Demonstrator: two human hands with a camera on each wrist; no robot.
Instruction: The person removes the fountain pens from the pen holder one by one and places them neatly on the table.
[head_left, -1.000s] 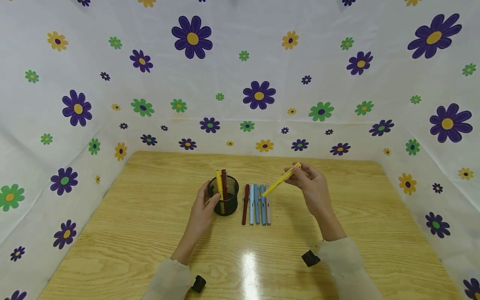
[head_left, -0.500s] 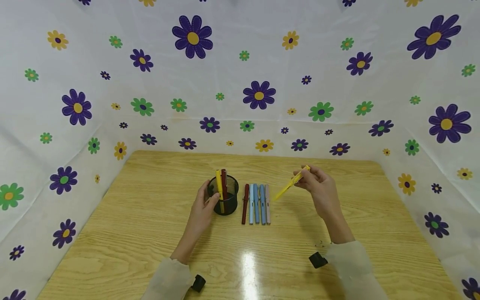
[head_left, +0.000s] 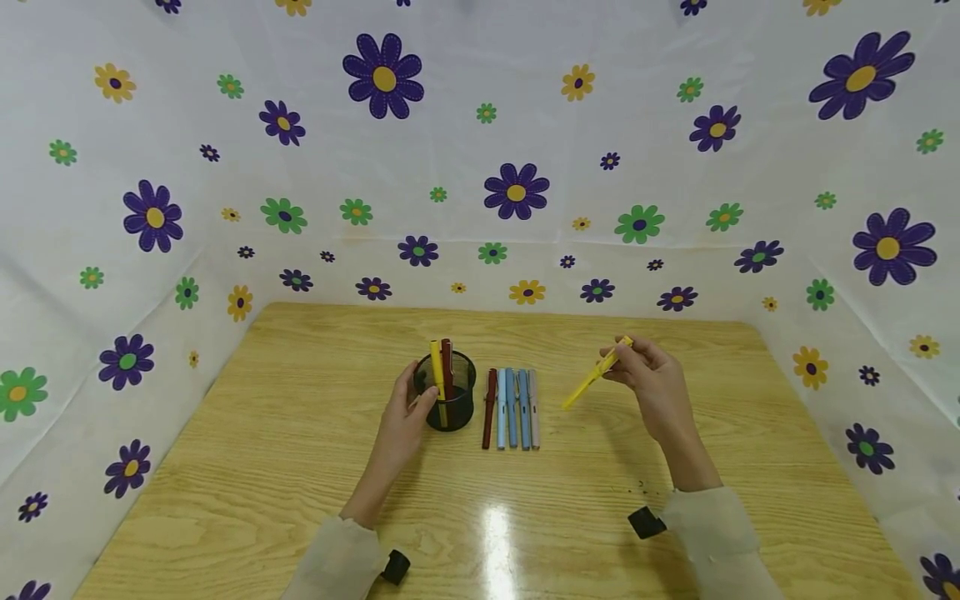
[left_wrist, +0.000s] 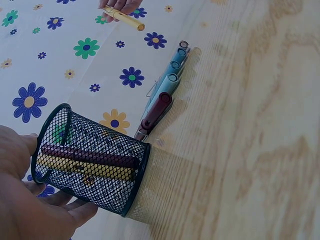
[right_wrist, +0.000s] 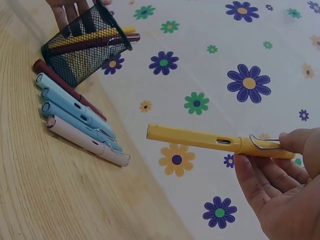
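Observation:
A black mesh pen holder stands on the table with a yellow pen and a dark red pen upright inside. My left hand grips its left side, thumb at the rim. My right hand pinches a second yellow pen by its clip end, tilted above the table to the right of a row of pens. That row has a dark red pen, a pale blue pen, two blue pens and a pinkish pen, lying side by side.
The wooden table is bounded at the back and sides by a white cloth printed with flowers. Black wrist devices sit at both sleeves. Light glares on the tabletop near the front middle.
My right hand has moved right and slightly toward me with the yellow pen, away from over the row's right end. The left hand and pen holder stay put.

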